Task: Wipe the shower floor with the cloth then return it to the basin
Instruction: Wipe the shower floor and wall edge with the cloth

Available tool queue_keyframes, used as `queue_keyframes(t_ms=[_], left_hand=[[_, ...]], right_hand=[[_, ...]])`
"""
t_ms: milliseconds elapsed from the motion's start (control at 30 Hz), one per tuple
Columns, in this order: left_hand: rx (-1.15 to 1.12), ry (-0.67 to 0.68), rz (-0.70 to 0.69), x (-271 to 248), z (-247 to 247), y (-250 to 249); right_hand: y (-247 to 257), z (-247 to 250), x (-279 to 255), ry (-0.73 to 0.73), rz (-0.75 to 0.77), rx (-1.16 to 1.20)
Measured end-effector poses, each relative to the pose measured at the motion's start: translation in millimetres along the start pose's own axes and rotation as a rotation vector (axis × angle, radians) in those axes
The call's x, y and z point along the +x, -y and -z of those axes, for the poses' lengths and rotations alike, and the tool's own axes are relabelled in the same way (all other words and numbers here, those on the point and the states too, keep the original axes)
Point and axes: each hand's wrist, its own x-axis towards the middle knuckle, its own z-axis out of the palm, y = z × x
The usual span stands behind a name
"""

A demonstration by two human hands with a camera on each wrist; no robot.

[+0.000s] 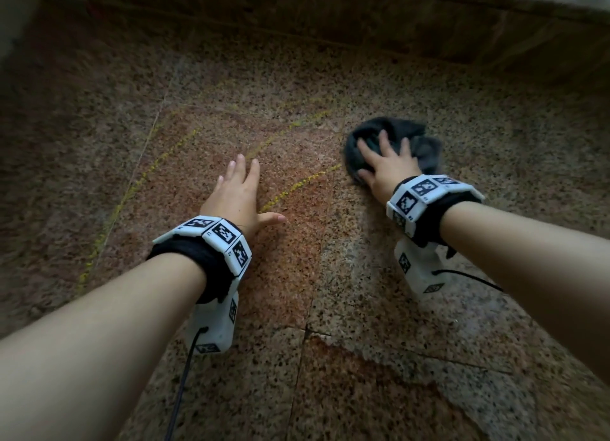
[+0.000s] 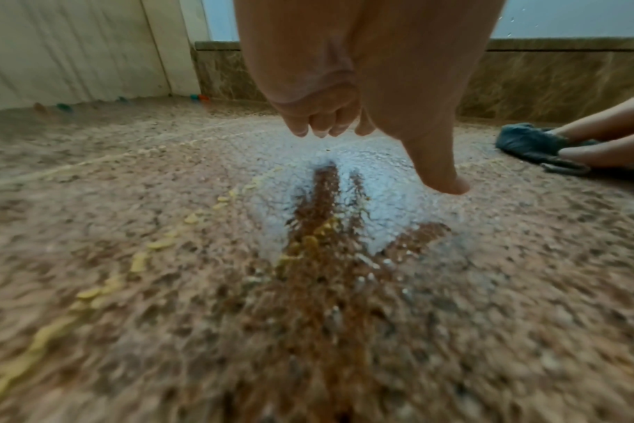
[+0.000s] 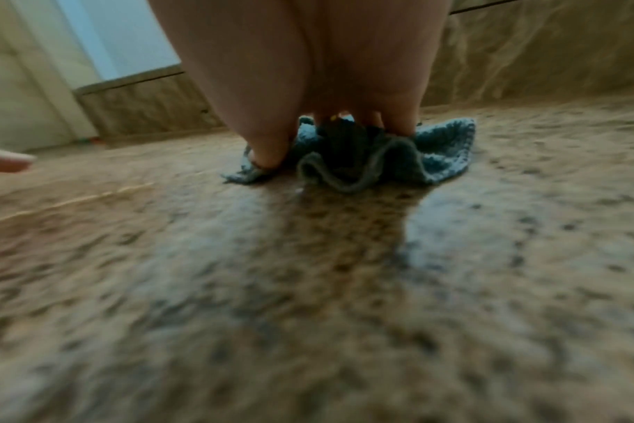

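A dark grey-blue cloth [image 1: 425, 143] lies bunched on the speckled shower floor [image 1: 297, 292] at the centre right. My right hand [image 1: 386, 166] presses on it with spread, fairly straight fingers, and the cloth [image 3: 446, 148] bulges out from under the right hand [image 3: 308, 86]. To the left, my left hand [image 1: 237, 190] is held flat with straight fingers just over the bare floor, thumb out to the side. In the left wrist view the left hand [image 2: 344, 114] has its thumb tip near the wet floor, with the cloth [image 2: 521, 140] off to the right. No basin is in view.
Curved yellow streaks [image 1: 158, 163] cross the floor left of and under my left hand, and the yellow streaks [image 2: 138, 260] run close by the wrist. A brown marbled wall base [image 1: 330, 21] bounds the far side. A reddish wet patch [image 1: 379, 368] lies nearer me. A pale curtain [image 2: 73, 51] hangs far left.
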Motion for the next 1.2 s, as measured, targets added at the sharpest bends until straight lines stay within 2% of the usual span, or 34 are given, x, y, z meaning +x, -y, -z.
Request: queue_keyframes(t_ms=[167,300,500,633,733,933,1200], left_hand=[[-0.017,0.003,0.016,-0.4,2.8,2.3],[-0.023,-0.005,0.025,-0.9,3.3,3.1],[-0.010,0.001,0.034,-1.5,3.4,7.7],[-0.015,-0.007,0.037,-0.5,3.8,11.1],[-0.011,-0.007,0.038,-0.6,2.5,12.5],[-0.003,-0.001,0.045,-0.6,1.4,12.6],[-0.040,-0.018,0.058,5.1,0.9,12.2]], right_hand=[[32.6,-12.3,-7.9,0.056,0.140,-0.059],[20.1,-9.7,-4.9,0.034,0.149,-0.084],[-24.7,2.0,3.5,-0.045,-0.121,0.081],[-23.0,3.0,2.3,-0.039,-0.158,0.098],[-2.0,-3.3,-2.6,-0.033,-0.099,0.074],[38.3,-20.3,-17.1,0.024,0.141,-0.044],[42.5,-23.0,-17.1,0.021,0.151,-0.107]])
